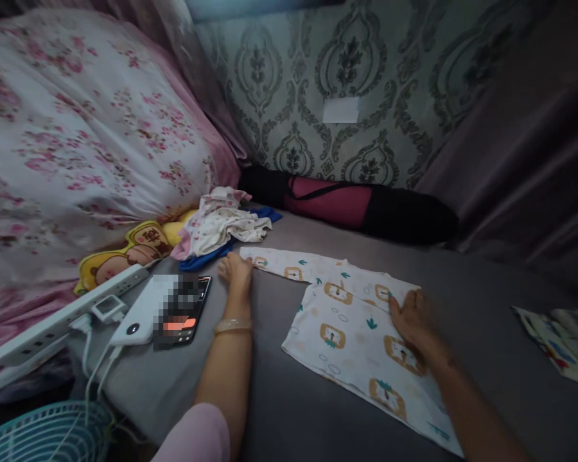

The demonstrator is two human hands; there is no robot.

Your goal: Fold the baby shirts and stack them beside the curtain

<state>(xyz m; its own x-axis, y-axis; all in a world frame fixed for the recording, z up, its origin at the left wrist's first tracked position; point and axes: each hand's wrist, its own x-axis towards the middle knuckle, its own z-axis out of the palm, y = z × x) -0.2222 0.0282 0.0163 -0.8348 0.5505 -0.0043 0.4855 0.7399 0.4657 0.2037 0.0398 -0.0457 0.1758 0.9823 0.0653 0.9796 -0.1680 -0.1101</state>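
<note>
A small white long-sleeved shirt (351, 327) with tan lion faces and green leaf prints lies spread on the grey bed surface. One sleeve stretches out to the left, and my left hand (236, 268) has its fingers closed at the cuff end. On the shirt's upper right part rests my right hand (414, 317), fingers extended and laid on the cloth. My right forearm hides part of the garment's right side. Just beyond my left hand is a heap of crumpled clothes (224, 221), white, pink and blue.
At left lie a phone (200, 301), a white power bank (137, 314) and a power strip (72, 314) with cables. A yellow cartoon cushion (125, 253) sits behind them. A long black and maroon bag (332, 202) lies along the wall. A teal fan (48, 433) stands lower left.
</note>
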